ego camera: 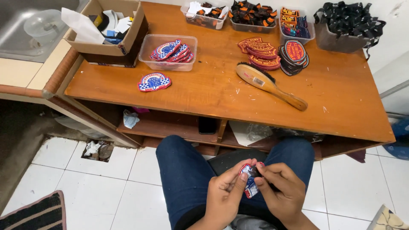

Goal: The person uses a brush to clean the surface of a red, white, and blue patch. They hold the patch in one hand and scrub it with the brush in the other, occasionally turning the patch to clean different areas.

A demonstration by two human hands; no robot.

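The patch [249, 184] sits pinched between our left hand [224, 196] and right hand [281, 191] over our lap, being worked on. One patch [154, 82] lies alone on the tabletop [204, 93]; beyond it, a clear tub [169, 52] holds more alike.

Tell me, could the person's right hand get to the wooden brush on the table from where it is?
Probably yes. The wooden brush lies in the open on the wooden table with nothing over it, handle towards the person. But the right hand and left hand are both holding a small patch in the lap.
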